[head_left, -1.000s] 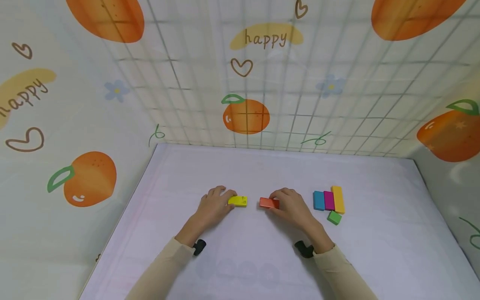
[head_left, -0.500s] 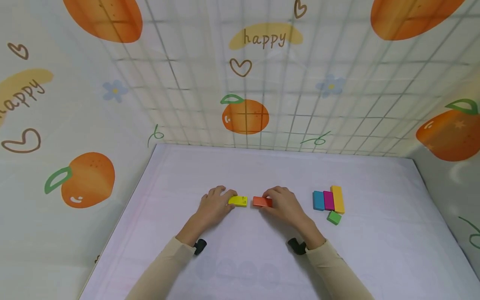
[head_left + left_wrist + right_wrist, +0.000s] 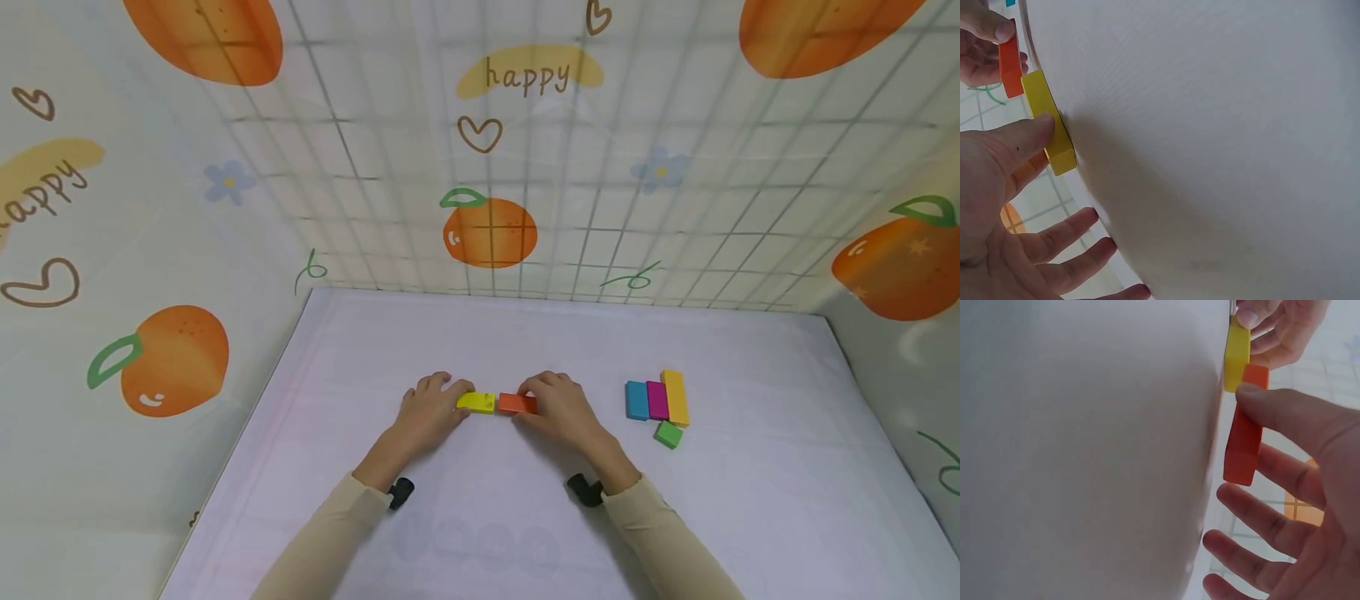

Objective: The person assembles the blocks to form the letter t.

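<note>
My left hand [image 3: 427, 418] pinches a yellow block [image 3: 477, 403] between thumb and index finger, the other fingers spread against the table. In the left wrist view the thumb lies across the yellow block [image 3: 1054, 134]. Facing it, my right hand [image 3: 561, 412] pinches a red-orange block [image 3: 516, 403] the same way. Only a narrow gap parts the two blocks' ends in the head view. From the right wrist, the red-orange block [image 3: 1245, 437] appears slightly raised off the table surface, its far end near the yellow block [image 3: 1236, 356].
To the right of my right hand lie a blue block [image 3: 637, 401], a magenta block [image 3: 657, 401] and an orange-yellow block [image 3: 675, 398] side by side. A green block [image 3: 668, 434] sits just in front of them. Printed cloth walls [image 3: 375, 208] border the white table [image 3: 480, 342].
My right hand has moved left with the red-orange block, narrowing the gap to the yellow block. My left hand and the yellow block have stayed in place.
</note>
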Tool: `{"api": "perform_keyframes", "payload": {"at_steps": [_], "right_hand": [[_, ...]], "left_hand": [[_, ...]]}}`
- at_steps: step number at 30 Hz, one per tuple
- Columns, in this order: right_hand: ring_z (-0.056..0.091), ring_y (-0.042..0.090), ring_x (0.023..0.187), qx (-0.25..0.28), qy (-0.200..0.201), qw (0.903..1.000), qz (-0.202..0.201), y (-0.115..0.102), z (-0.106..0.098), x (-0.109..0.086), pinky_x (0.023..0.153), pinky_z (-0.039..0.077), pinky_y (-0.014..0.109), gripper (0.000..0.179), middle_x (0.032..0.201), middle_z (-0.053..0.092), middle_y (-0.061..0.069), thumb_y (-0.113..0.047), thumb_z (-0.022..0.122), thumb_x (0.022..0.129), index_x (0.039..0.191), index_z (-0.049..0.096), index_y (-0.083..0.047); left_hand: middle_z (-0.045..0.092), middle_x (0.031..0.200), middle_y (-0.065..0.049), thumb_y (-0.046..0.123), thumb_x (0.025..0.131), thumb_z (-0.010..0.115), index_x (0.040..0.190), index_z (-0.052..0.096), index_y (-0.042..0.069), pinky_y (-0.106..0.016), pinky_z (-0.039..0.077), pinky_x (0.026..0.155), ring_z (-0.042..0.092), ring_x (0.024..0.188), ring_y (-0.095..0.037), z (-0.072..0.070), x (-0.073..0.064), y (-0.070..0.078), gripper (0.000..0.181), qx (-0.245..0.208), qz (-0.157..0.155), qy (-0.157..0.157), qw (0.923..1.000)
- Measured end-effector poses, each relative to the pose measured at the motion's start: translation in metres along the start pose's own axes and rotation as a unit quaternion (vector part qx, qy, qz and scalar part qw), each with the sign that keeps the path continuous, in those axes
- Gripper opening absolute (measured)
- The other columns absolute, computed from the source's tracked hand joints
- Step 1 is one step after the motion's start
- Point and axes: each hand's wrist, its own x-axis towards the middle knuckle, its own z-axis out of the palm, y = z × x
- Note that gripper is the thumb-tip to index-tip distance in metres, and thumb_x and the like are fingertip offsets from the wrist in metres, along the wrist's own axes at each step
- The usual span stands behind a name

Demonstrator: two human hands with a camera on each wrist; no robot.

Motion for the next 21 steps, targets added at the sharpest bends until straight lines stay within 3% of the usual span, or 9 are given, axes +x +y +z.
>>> {"api": "perform_keyframes", "payload": {"at_steps": [21], "right_hand": [[0.051,0.034,0.11,-0.012,-0.02,0.9992,0.033,-0.008,0.0038,0.0055,0.096,0.04,0.059,0.032,0.114,0.062,0.008,-0.034,0.085,0.081,0.106,0.072,-0.019]], "left_hand": [[0.045,0.146,-0.016,0.036,0.097,0.067,0.137,0.059,0.029,-0.061,0.038,0.101,0.041,0.133,-0.039,0.0005,0.0021,-0.0014,0.041,-0.001,-0.003,-0.005,1.0]]}}
